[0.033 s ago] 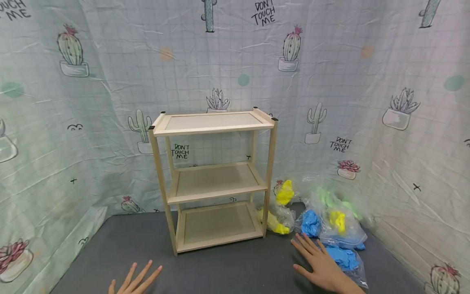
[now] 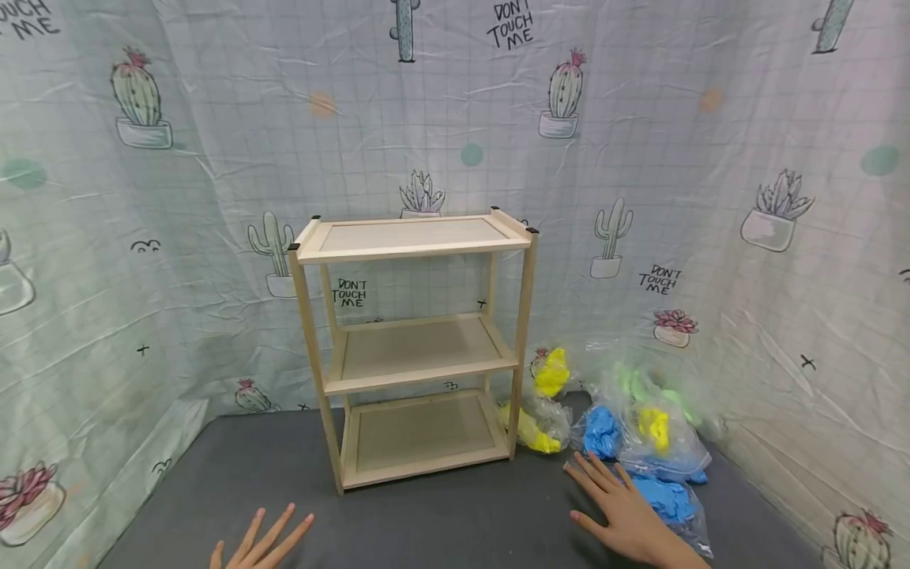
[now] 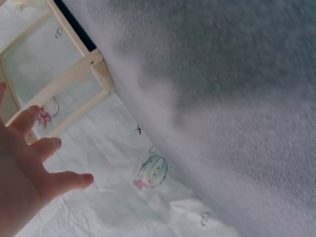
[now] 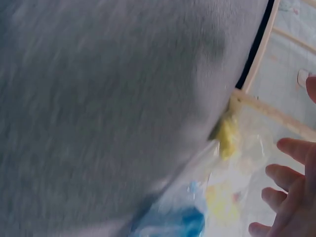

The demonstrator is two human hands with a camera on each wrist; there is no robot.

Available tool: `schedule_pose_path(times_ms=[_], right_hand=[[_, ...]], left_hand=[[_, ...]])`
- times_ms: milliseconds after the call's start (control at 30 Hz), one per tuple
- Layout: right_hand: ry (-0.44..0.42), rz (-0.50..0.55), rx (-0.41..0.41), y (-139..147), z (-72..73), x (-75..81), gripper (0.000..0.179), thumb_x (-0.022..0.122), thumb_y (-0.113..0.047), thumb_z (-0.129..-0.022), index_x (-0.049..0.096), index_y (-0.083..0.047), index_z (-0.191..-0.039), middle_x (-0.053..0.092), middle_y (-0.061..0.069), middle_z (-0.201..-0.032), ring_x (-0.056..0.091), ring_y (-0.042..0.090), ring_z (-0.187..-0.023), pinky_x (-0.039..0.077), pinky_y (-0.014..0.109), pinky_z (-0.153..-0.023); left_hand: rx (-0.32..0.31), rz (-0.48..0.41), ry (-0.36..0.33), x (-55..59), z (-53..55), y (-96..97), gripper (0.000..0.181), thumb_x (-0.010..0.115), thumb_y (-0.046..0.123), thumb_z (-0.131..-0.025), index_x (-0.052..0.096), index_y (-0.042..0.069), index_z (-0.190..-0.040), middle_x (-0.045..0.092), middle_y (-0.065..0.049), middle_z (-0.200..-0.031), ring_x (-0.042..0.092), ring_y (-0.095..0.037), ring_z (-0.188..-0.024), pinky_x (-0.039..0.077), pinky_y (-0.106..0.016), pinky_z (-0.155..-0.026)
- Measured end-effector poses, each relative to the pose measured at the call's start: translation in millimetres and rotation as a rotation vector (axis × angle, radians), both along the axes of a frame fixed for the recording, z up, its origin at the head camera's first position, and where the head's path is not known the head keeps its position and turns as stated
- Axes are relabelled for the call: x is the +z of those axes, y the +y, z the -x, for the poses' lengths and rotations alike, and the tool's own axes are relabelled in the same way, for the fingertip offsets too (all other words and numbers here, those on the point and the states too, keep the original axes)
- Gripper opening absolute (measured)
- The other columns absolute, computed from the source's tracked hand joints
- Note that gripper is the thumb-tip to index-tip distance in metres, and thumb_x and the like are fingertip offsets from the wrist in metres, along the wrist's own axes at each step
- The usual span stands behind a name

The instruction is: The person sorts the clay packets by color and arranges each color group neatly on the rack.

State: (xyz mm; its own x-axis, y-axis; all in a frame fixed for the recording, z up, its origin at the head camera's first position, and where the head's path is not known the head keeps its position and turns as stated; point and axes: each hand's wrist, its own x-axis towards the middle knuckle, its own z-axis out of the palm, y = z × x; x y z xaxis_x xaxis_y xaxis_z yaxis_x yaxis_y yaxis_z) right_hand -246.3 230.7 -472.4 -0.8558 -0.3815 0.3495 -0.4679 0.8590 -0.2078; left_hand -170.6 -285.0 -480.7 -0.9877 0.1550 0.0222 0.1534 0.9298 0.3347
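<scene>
On the near side of the dark surface [image 2: 426, 529], the left hand [image 2: 257, 547] and the right hand [image 2: 620, 506] lie with fingers spread and extended, both released and grasping nothing. Beyond them, slightly left of centre, the three-tier wooden shelf [image 2: 426, 348] stands upright. A stretch of surface separates hands from shelf, and another runs left from the shelf to the cactus-print cloth [image 2: 469, 118]. On the right, plastic bags [image 2: 693, 454] with blue, yellow and green contents crowd between the shelf's near right leg and the cloth. The left hand is cut off at the near edge of the head view. The right hand overlaps a blue-filled bag; whether they touch cannot be told. The near right leg partly hides a yellow bundle, and plastic blurs the green contents.
</scene>
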Motion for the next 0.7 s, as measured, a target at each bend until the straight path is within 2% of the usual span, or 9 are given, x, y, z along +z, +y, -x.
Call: schedule_pose_path(times_ms=[100,233,300,367,400,467,500,600,700], right_hand=[[0.017,0.0,-0.014,8,-0.9,0.9,0.059,0.057,-0.048,-0.083,0.044,-0.023,-0.134,0.039,0.007,-0.141,-0.015,-0.015,-0.129,0.019,0.06,-0.1],[0.043,0.011,-0.041,19,-2.1,2.4,0.058,0.061,-0.046,-0.081,0.049,-0.019,-0.13,0.043,0.007,-0.139,0.017,0.013,-0.139,0.021,0.058,-0.099],[0.069,0.001,-0.054,23,-1.4,3.1,0.057,0.064,-0.043,-0.08,0.051,-0.016,-0.129,0.045,0.008,-0.137,0.034,0.025,-0.131,0.024,0.058,-0.097],[0.091,-0.017,-0.072,26,0.7,4.2,0.058,0.067,-0.04,-0.078,0.052,-0.014,-0.128,0.047,0.009,-0.135,0.039,0.031,-0.126,0.027,0.058,-0.096],[0.102,-0.025,-0.08,27,2.1,5.0,0.058,0.068,-0.038,-0.077,0.052,-0.012,-0.127,0.047,0.01,-0.134,0.04,0.034,-0.124,0.029,0.058,-0.095],[0.109,-0.034,-0.093,28,4.9,7.1,0.058,0.069,-0.033,-0.077,0.052,-0.008,-0.126,0.048,0.013,-0.133,0.041,0.037,-0.123,0.031,0.058,-0.093],[0.11,-0.039,-0.1,29,6.4,8.2,0.058,0.069,-0.031,-0.077,0.052,-0.007,-0.126,0.048,0.015,-0.133,0.042,0.038,-0.122,0.032,0.058,-0.093],[0.097,-0.034,-0.119,29,9.5,11.5,0.056,0.069,-0.026,-0.078,0.052,-0.002,-0.125,0.049,0.02,-0.13,0.043,0.041,-0.12,0.034,0.058,-0.091],[0.12,-0.027,-0.138,27,12.0,14.5,0.054,0.07,-0.022,-0.077,0.053,0.0,-0.123,0.052,0.023,-0.125,0.046,0.042,-0.116,0.037,0.057,-0.087]], left_hand=[[-0.029,-0.066,-0.085,3.0,3.1,-5.4,0.081,0.058,0.067,-0.069,0.037,0.028,-0.137,0.023,-0.016,-0.147,-0.005,-0.051,-0.132,-0.01,-0.074,-0.081],[-0.081,-0.135,-0.116,12.0,3.0,-10.6,0.078,0.062,0.057,-0.074,0.033,0.025,-0.14,0.019,-0.02,-0.147,0.002,-0.057,-0.128,-0.01,-0.075,-0.079],[-0.101,-0.174,-0.055,16.9,0.0,-10.6,0.074,0.062,0.051,-0.077,0.029,0.03,-0.141,0.018,-0.016,-0.149,-0.012,-0.036,-0.136,-0.004,-0.075,-0.079],[-0.085,-0.242,0.045,22.4,-5.1,-7.1,0.068,0.062,0.047,-0.08,0.029,0.037,-0.139,0.025,-0.013,-0.147,-0.01,-0.018,-0.139,0.001,-0.074,-0.082],[-0.083,-0.287,0.086,25.2,-7.4,-5.2,0.067,0.062,0.043,-0.081,0.028,0.038,-0.139,0.025,-0.013,-0.147,-0.008,-0.017,-0.139,0.002,-0.073,-0.083],[-0.05,-0.301,0.202,29.3,-9.8,-0.5,0.065,0.063,0.04,-0.082,0.03,0.036,-0.138,0.034,-0.013,-0.142,0.007,-0.018,-0.139,0.013,-0.068,-0.087],[-0.027,-0.305,0.242,31.6,-10.3,1.8,0.064,0.064,0.039,-0.082,0.033,0.032,-0.138,0.04,-0.017,-0.137,0.021,-0.029,-0.135,0.018,-0.066,-0.088],[0.054,-0.263,0.343,36.0,-4.0,7.0,0.064,0.069,0.034,-0.078,0.043,0.017,-0.134,0.051,-0.017,-0.128,0.049,-0.041,-0.111,0.037,-0.053,-0.086],[0.114,-0.26,0.473,37.6,7.1,9.6,0.056,0.073,0.023,-0.075,0.053,0.006,-0.125,0.061,-0.014,-0.115,0.062,-0.02,-0.096,0.048,-0.041,-0.075]])
